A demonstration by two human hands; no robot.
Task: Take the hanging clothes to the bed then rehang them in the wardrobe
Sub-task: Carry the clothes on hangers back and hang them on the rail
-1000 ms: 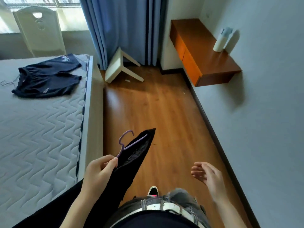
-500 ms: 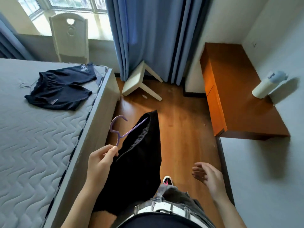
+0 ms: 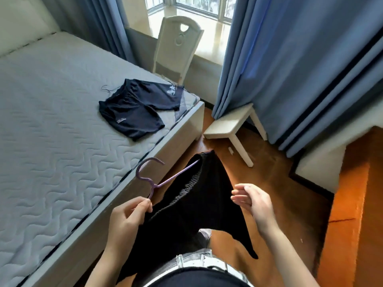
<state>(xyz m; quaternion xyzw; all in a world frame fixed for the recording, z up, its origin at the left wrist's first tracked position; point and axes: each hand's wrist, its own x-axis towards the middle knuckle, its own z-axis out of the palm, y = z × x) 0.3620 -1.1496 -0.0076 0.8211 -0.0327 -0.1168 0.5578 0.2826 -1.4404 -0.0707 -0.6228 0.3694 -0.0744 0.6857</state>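
Note:
My left hand (image 3: 126, 220) pinches the neck of a purple hanger (image 3: 153, 179), from which a black garment (image 3: 186, 214) with an elastic waistband hangs over the floor beside the bed. My right hand (image 3: 255, 204) is open, fingers apart, just right of the garment and not touching it. On the bed (image 3: 51, 141) near its far corner lie dark navy shorts (image 3: 134, 108), spread flat, with a thin hanger hook poking out at their left.
A white stool (image 3: 230, 127) stands tipped on the wood floor by the blue curtains (image 3: 290, 59). A white chair (image 3: 178, 46) is beyond the bed's end by the window. An orange-brown wooden shelf (image 3: 356, 214) juts from the right.
The view has swung left toward the bed and window. The hanger with the black garment has risen and my right hand has come up close to the garment.

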